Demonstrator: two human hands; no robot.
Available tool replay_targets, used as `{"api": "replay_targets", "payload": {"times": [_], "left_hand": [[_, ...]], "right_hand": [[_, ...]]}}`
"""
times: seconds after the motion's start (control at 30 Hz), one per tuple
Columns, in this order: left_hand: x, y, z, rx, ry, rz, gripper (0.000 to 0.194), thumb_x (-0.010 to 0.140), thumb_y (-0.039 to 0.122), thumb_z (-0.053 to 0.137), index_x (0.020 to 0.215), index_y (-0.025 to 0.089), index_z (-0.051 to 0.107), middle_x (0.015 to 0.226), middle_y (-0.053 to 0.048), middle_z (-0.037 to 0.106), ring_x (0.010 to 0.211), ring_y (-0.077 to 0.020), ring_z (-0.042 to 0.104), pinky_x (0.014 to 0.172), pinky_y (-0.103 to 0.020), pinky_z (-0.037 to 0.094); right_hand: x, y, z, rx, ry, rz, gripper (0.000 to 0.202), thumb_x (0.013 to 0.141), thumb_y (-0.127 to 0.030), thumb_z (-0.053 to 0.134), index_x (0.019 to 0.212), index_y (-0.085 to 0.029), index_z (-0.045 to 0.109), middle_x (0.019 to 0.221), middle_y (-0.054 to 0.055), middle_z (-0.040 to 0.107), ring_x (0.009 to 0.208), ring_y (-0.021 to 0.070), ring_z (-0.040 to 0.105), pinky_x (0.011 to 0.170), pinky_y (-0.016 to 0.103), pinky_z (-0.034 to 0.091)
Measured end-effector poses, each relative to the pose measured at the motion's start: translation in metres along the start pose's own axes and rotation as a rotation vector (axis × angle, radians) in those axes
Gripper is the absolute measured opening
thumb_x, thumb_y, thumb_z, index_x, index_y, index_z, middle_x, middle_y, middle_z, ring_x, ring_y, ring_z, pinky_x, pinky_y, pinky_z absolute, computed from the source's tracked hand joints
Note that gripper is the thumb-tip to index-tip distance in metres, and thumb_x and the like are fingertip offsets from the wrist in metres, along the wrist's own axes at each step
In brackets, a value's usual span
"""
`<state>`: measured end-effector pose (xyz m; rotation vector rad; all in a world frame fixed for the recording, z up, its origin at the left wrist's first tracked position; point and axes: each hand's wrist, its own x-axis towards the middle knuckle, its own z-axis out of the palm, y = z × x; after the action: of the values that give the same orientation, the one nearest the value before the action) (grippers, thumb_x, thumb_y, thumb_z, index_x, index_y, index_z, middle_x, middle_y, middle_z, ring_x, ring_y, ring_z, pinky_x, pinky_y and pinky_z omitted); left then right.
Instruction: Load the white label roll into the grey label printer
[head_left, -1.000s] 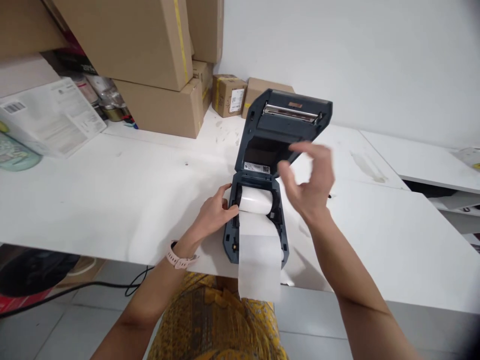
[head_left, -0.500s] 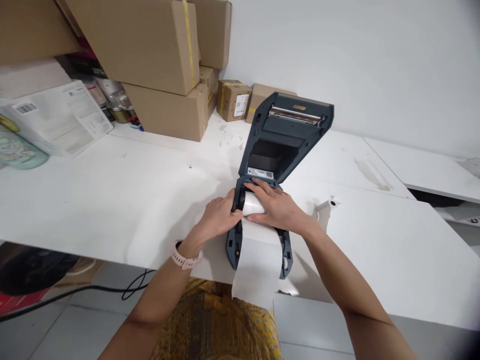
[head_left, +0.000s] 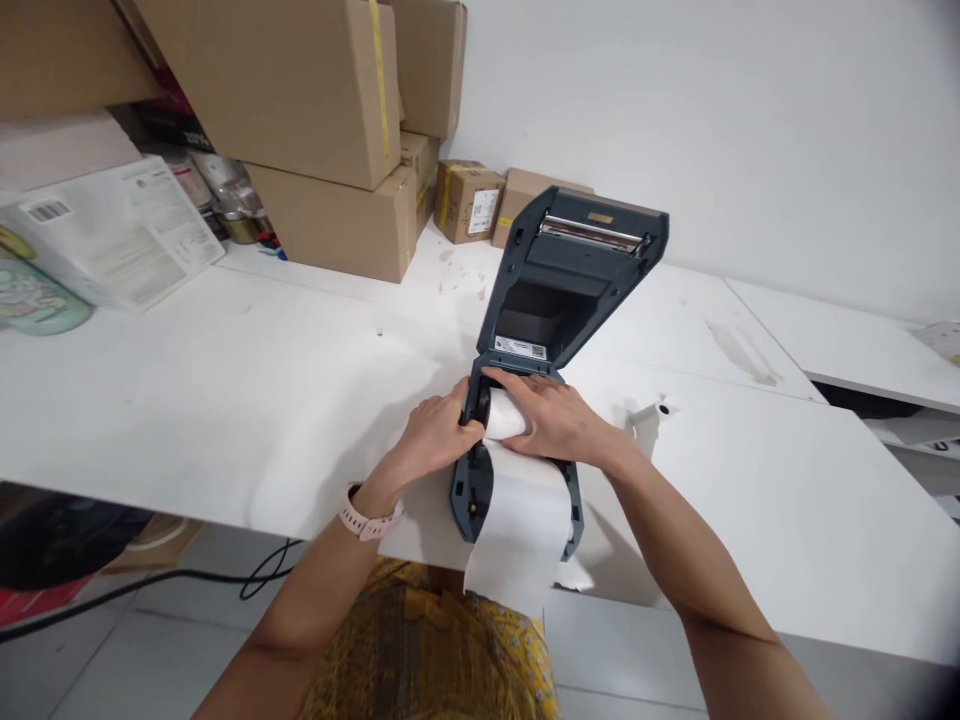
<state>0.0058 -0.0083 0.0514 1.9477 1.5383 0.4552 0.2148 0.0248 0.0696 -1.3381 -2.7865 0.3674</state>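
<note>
Before you stretched the smooth, flat white table (head_left: 300,370), with a stack of matte brown cardboard boxes (head_left: 330,220) at eleven o'clock, their edges squared and sealed with yellow tape. At ten o'clock leaned a white package (head_left: 127,230) with a printed barcode. The dark blue-grey printer (head_left: 514,365), hard-shelled with chamfered corners, sat at the table's near edge, straight ahead at twelve, its hollow lid (head_left: 574,270) tilted up and open. A thin, pale paper strip (head_left: 521,525) curved out of it toward six o'clock, hanging past the edge. Your right hand (head_left: 559,415) was spread over the roll and curled round it from three o'clock, grasping it between thumb and fingers. Your left hand (head_left: 439,430) was clasped on the printer's rim at nine o'clock, its thumb by the roll's end. The smooth white cylindrical roll (head_left: 504,412) lay inside the printer's base. A slim white tube (head_left: 651,414) with a dark round hole stood at two o'clock from the base, apart from your right forearm. A soft-looking pink band (head_left: 371,522) circled your left wrist.
</note>
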Motion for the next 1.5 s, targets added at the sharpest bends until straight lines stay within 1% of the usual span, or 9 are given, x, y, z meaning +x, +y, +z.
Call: {"api": "replay_targets", "payload": {"times": [0.13,0.27,0.37,0.47,0.57,0.87,1.0,1.13,1.5], "left_hand": [[0.0,-0.003,0.001,-0.039,0.0,0.007,0.068,0.082,0.021,0.048,0.149,0.016,0.049,0.067,0.0,0.062,0.064,-0.0257,0.061,0.063,-0.033,0.039],[0.0,-0.004,0.0,-0.078,-0.005,0.01,0.071,0.082,0.021,0.049,0.153,0.018,0.047,0.064,0.002,0.06,0.062,-0.0251,0.06,0.063,-0.032,0.038],[-0.001,-0.003,0.0,-0.075,-0.01,-0.01,0.073,0.082,0.021,0.048,0.155,0.018,0.046,0.059,0.004,0.053,0.059,-0.0233,0.055,0.064,-0.032,0.037],[0.0,-0.003,0.001,-0.084,-0.018,-0.004,0.074,0.081,0.02,0.047,0.155,0.016,0.045,0.055,0.006,0.046,0.054,-0.0205,0.048,0.063,-0.032,0.035],[0.001,-0.003,0.001,-0.096,-0.018,0.006,0.072,0.08,0.021,0.047,0.152,0.015,0.048,0.054,0.007,0.045,0.053,-0.0187,0.046,0.062,-0.031,0.034],[0.002,-0.005,0.002,-0.091,-0.021,0.002,0.078,0.08,0.023,0.047,0.157,0.01,0.044,0.054,0.007,0.047,0.053,-0.0176,0.047,0.061,-0.031,0.035],[0.003,-0.007,0.004,-0.076,-0.017,-0.001,0.078,0.081,0.024,0.046,0.157,0.009,0.043,0.055,0.007,0.048,0.054,-0.0179,0.048,0.062,-0.031,0.035],[0.003,-0.006,0.004,-0.055,-0.01,0.001,0.078,0.08,0.022,0.046,0.157,0.011,0.044,0.055,0.007,0.048,0.055,-0.0184,0.048,0.063,-0.031,0.035],[0.003,-0.006,0.004,-0.066,0.0,0.01,0.075,0.08,0.019,0.048,0.155,0.016,0.047,0.056,0.007,0.05,0.054,-0.0178,0.05,0.061,-0.03,0.035]], "right_hand": [[-0.017,0.011,-0.02,0.329,0.061,-0.117,0.097,0.075,-0.033,0.078,0.16,-0.028,0.033,0.134,0.012,0.071,0.119,0.0335,0.072,0.099,0.049,0.058],[-0.062,0.033,-0.038,0.554,0.293,-0.187,0.1,0.075,-0.044,0.084,0.16,-0.034,0.034,0.139,0.013,0.068,0.123,0.0356,0.071,0.099,0.051,0.059],[-0.096,0.054,-0.041,0.737,0.497,-0.045,0.1,0.081,-0.065,0.076,0.164,-0.038,0.027,0.141,0.016,0.065,0.116,0.0387,0.074,0.084,0.051,0.063],[-0.115,0.076,-0.033,0.682,0.603,0.167,0.106,0.076,-0.063,0.082,0.164,-0.037,0.03,0.142,0.019,0.061,0.12,0.0399,0.071,0.077,0.046,0.062],[-0.114,0.096,-0.016,0.554,0.564,0.27,0.111,0.068,-0.052,0.091,0.162,-0.033,0.036,0.139,0.017,0.061,0.126,0.0373,0.066,0.091,0.045,0.061],[-0.097,0.116,0.02,0.609,0.347,0.314,0.087,0.079,-0.044,0.082,0.156,-0.026,0.045,0.152,0.016,0.058,0.138,0.0356,0.059,0.117,0.055,0.047],[-0.125,0.144,0.025,0.843,0.541,0.353,0.062,0.089,-0.044,0.074,0.148,-0.036,0.056,0.144,0.008,0.068,0.142,0.0323,0.059,0.122,0.056,0.045],[-0.145,0.18,0.048,0.957,0.833,0.488,0.051,0.082,-0.04,0.077,0.131,-0.035,0.068,0.137,0.007,0.074,0.142,0.0347,0.06,0.127,0.062,0.038],[-0.139,0.186,0.079,1.005,0.641,0.503,0.065,0.077,-0.05,0.082,0.138,-0.037,0.063,0.156,0.008,0.06,0.152,0.0334,0.048,0.123,0.056,0.045]]}}
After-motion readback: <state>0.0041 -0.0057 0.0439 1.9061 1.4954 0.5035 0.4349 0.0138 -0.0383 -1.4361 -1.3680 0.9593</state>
